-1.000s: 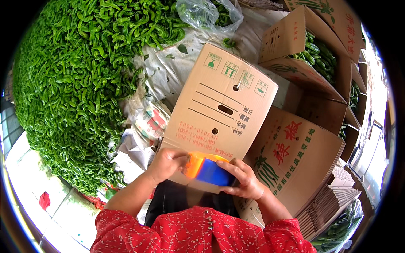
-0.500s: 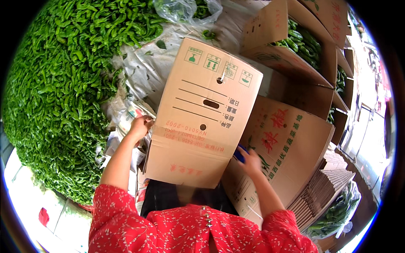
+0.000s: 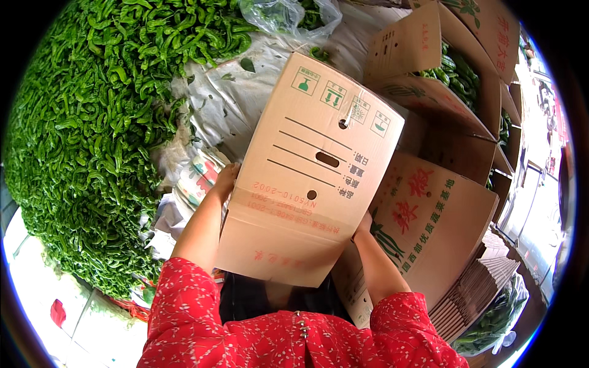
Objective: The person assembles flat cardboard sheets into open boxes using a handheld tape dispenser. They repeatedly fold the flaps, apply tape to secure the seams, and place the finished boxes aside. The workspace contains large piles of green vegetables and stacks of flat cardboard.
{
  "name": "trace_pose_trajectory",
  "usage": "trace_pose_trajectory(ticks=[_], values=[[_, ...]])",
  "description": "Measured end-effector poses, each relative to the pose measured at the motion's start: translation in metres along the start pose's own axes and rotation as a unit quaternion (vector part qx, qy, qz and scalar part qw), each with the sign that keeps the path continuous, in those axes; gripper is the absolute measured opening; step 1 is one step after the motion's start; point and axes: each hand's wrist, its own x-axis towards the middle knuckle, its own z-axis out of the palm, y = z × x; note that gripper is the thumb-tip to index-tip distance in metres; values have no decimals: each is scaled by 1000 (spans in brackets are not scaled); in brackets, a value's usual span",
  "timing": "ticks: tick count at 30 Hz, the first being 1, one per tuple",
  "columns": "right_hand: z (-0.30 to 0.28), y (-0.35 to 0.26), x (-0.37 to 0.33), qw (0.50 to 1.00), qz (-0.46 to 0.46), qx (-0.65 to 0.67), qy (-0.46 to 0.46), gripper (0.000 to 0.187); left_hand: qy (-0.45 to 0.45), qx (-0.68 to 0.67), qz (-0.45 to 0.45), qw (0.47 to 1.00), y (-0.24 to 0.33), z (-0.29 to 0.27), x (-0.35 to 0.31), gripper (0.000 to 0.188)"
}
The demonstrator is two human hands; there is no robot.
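A closed brown cardboard box [image 3: 270, 211] with green symbols, ruled lines and punched holes stands tilted in front of me, a strip of clear tape near its far edge. My left hand [image 3: 227, 178] is against its left edge, fingers partly hidden by the side. On the opposite edge my right hand [image 3: 364, 227] grips lower down, its fingers out of sight behind the box. No blue object shows at the right hand now.
A large heap of green peppers [image 3: 92, 135] fills the left. Open boxes of peppers [image 3: 454, 76] stand at the far right. Flat cartons [image 3: 429, 214] lean beside my right arm, near a folded cardboard stack [image 3: 475, 288]. A clear plastic bag [image 3: 291, 18] lies at the back.
My left hand has moved in from beside the box to its edge. My right hand has come to the right edge; the blue object it held is no longer visible. The box sits slightly farther right.
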Motion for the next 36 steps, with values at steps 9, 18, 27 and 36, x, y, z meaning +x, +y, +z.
trace_pose_trajectory(ticks=[9, 18, 27, 36], values=[[5, 50, -23, 989, 107, -105, 11, 40, -2, -168, -285, 944, -68, -1, -232, 47], [-40, 18, -82, 992, 43, -116, 8, 36, 6, -620, -145, 771, 60, 125, -291, 46], [-108, 75, -150, 994, -5, 96, 52, 55, 55, -497, 62, 864, 294, 141, -199, 41], [-207, 158, -151, 977, -208, -10, -53, 54, 277, -476, 110, 827, 358, 131, -299, 26]])
